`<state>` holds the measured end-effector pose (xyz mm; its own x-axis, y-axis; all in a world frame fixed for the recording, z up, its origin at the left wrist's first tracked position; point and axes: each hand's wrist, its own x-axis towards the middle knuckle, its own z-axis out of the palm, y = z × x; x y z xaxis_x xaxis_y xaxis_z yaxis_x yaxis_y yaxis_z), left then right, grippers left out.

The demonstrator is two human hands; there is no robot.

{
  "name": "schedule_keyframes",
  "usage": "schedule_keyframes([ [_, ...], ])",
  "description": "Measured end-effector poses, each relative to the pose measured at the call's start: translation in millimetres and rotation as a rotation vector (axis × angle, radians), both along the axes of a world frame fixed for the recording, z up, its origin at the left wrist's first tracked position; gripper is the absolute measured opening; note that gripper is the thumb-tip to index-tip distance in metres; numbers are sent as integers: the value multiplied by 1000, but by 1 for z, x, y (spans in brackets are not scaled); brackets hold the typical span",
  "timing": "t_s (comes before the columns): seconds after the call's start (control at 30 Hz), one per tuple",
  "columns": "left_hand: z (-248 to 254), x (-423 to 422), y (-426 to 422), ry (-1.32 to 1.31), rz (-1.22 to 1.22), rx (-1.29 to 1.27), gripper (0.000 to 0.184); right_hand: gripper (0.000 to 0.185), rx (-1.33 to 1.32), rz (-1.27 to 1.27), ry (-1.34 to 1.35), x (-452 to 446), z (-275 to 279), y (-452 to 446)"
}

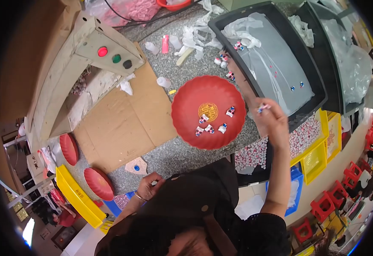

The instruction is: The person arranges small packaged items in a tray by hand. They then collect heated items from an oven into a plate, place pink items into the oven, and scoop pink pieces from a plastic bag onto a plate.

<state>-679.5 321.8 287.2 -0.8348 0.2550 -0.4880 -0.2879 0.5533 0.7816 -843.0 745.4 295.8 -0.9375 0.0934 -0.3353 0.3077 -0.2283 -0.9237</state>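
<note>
My right hand (276,123) is raised at the near edge of the black tray (266,90), its fingers pinched on a small painted figurine (263,108) in white, pink and blue. My left hand (149,187) is closed low by the bench's front edge, with a small white piece (154,183) showing between the fingers; its kind is too small to tell. Between the hands lies a red scalloped plate (186,94) with a gold emblem. Several similar figurines (209,129) rest on it. Others (224,56) lie beside the tray, and a few sit on its grey lining.
A pale machine (94,47) with red, green and black buttons stands at left, over a cardboard sheet (122,123). Small white bottles (163,82) and crumpled tissue (195,40) lie behind the plate. Bins of small beadlike pieces (252,154) and yellow trays (313,164) are at right.
</note>
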Motion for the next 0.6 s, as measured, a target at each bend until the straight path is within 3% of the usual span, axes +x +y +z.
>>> schedule_keyframes([
  [0.07,-2,-4,0,17,-19,9,10,28,-141,90,31,21,-18,-27],
  [0.23,5,-13,2,78,-67,-1,11,39,-442,43,-14,43,-37,-70],
  [0.6,5,-3,0,114,-20,18,10,42,-457,132,-27,39,-48,-84],
])
